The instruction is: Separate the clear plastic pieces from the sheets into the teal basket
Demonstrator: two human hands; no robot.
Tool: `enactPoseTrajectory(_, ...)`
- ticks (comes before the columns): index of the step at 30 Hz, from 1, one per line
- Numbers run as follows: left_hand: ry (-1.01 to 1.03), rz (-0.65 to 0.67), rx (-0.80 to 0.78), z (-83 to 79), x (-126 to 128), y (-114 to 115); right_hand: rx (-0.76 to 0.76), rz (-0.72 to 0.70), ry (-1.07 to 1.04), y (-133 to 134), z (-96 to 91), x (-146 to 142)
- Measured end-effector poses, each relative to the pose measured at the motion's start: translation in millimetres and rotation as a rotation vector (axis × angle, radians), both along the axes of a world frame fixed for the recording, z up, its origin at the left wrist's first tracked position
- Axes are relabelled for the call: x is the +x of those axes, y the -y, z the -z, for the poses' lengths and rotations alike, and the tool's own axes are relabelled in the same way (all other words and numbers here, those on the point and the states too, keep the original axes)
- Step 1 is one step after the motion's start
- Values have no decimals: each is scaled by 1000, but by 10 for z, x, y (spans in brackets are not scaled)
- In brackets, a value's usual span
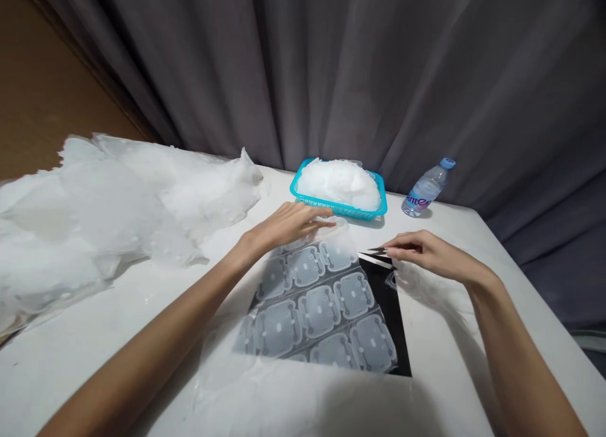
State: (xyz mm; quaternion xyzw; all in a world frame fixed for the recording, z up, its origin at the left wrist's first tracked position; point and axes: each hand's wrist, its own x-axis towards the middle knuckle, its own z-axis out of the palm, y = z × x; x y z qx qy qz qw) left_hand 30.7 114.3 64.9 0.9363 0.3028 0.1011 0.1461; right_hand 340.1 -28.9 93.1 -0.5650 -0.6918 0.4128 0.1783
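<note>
My left hand (300,223) reaches over the far edge of a translucent plastic sheet (319,311) patterned with rows of rounded-square cells. Its fingers are apart, and a piece of clear film shows just beneath them. The sheet lies on a black rectangular board (386,292), which shows along the right side. At the board's far right corner, my right hand (419,251) pinches dark tweezers (379,250), their tips pointing left. Close below the tips is a thin white strip (375,260) on the black surface.
A turquoise tray (341,211) heaped with white pieces (338,183) stands behind the sheet. To its right is a water bottle (426,189). A large pile of translucent white sheets (123,203) covers the table's left side. Grey curtains (369,77) hang behind the white table (454,235).
</note>
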Motion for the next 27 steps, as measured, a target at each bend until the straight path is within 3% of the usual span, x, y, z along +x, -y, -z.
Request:
enactPoseTrajectory(5, 77, -13, -42, -157, -9, 24, -138, -53, 32, -4, 13, -45)
enactPoseTrajectory(10, 92, -13, -81, -238, 5, 58, -103, -71, 0, -41, 57, -132)
enactPoseTrajectory(17, 71, -13, -104, -278, 41, 83, -109, -75, -13, -89, 159, -242)
enactPoseTrajectory(27, 75, -23, -78, -296, 65, 110, -5, -85, 8, -115, 256, -397)
